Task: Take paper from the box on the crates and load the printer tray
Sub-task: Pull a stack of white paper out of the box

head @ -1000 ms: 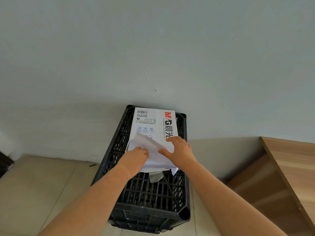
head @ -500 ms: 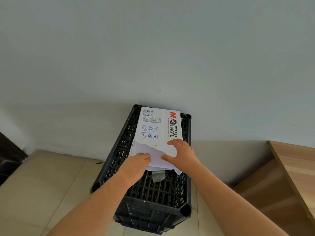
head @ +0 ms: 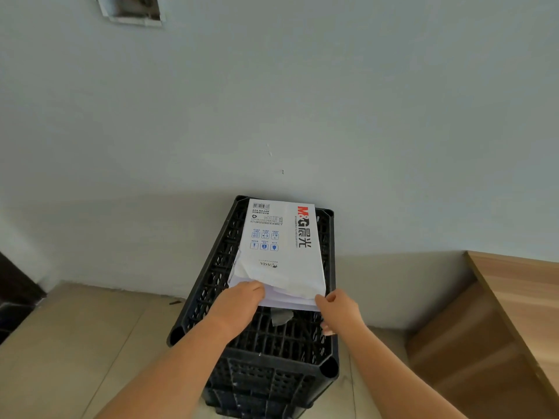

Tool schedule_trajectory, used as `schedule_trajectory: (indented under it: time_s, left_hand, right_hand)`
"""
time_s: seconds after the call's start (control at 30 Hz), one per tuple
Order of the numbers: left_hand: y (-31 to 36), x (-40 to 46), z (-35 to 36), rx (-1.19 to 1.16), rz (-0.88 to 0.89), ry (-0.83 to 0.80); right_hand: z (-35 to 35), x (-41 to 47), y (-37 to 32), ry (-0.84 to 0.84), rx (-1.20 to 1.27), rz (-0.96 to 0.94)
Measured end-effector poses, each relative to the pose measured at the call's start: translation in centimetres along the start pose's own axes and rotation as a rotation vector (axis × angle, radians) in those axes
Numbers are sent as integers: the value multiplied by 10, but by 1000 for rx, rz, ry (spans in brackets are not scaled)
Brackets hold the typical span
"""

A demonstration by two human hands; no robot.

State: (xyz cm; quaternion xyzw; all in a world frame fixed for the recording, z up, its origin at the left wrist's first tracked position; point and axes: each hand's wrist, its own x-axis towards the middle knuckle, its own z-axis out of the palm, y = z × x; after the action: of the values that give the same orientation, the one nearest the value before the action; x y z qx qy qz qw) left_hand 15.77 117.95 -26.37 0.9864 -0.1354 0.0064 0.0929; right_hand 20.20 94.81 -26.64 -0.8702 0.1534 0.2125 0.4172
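Note:
A white paper package with red and black print lies lengthwise on top of the stacked black crates, against the wall. Its near end is torn open and a stack of white paper sticks out there. My left hand sits at the near left corner, its fingers tucked under the torn wrapper onto the paper. At the near right corner my right hand has its thumb on the stack, the fingers curled down beside it. No printer is in view.
A wooden desk stands to the right of the crates, with a narrow gap between. A grey scrap lies on the crate top just below the paper. Tiled floor spreads to the left. A wall recess shows at the top.
My right hand slid off the top of the package to its near right corner. The lifted wrapper flap now lies flat. The view has tilted upward.

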Motion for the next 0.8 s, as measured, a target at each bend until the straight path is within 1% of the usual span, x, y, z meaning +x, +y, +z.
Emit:
schedule_trajectory:
  time_s: [0.07,0.13,0.2,0.27,0.37,0.43,0.53,0.57,0.63,0.7,0.73,0.8]
  left_hand:
    - [-1,-2,1,-9,3,-2]
    - [-1,-4,1,-13,8,-1]
    - [-1,-5,1,-13,23,19]
    - [-1,-8,1,-48,36,71]
    - [-5,-17,2,-160,2,232]
    - [-9,-25,2,-217,-103,293]
    - [-12,-32,0,-424,-375,313]
    - [-13,-32,-1,-525,-479,298]
    - [-14,-32,-2,-732,-633,197]
    - [-12,-33,-2,-957,-710,99]
    - [-10,-34,-2,-1040,-732,78]
    - [-6,-35,-2,-1077,-761,67]
  right_hand:
    - [4,5,1,-59,313,103]
    - [6,8,1,-44,521,155]
    - [8,8,0,-25,626,178]
    - [8,4,-2,-25,676,184]
    - [6,-5,-2,-28,689,191]
    - [5,-11,0,-37,676,196]
    - [1,-21,5,-64,664,219]
    - [0,-23,7,-80,661,222]
    - [-3,-28,11,-116,662,216]
    - [-7,-34,13,-142,651,194]
    - [-8,-37,14,-152,632,182]
    - [-9,-43,15,-172,565,163]
